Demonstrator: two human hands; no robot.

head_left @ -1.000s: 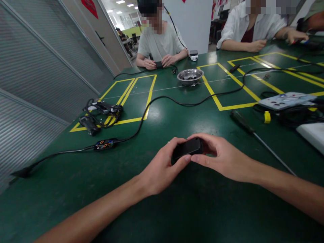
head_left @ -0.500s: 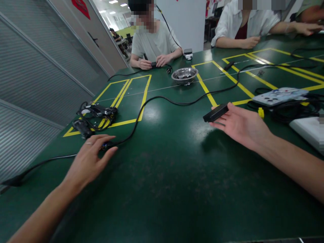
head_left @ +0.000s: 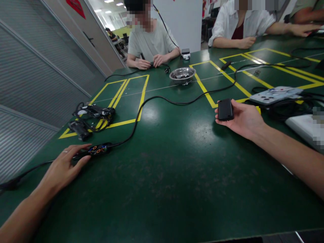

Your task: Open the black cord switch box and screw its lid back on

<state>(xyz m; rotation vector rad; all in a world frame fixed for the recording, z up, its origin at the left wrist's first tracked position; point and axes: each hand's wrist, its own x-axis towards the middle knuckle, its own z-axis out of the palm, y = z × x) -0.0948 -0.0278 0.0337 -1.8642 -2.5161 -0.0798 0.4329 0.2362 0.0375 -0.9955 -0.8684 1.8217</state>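
My left hand (head_left: pixel 64 165) is low at the left, thumb and fingers apart around the near end of a black in-line cable unit (head_left: pixel 100 149). Orange rings and small parts show on the unit's uncovered top; a black cable runs from both ends. Whether the fingers touch it, I cannot tell. My right hand (head_left: pixel 244 118), palm up above the table, holds a small black rectangular plastic piece (head_left: pixel 225 109) between thumb and fingers. Its flat, dark face is towards me.
A steel bowl (head_left: pixel 182 76) with small items stands mid-table. Tangled black cables (head_left: pixel 95 114) lie at left. At right are a pale blue-white box (head_left: pixel 275 94), coiled cable (head_left: pixel 283 109) and a white object (head_left: pixel 303 126). People sit across the green table (head_left: pixel 162 189).
My left hand has slid left and back, uncovering the in-line unit's top. My right hand has turned the black piece from edge-on to face-on, moving it slightly right.
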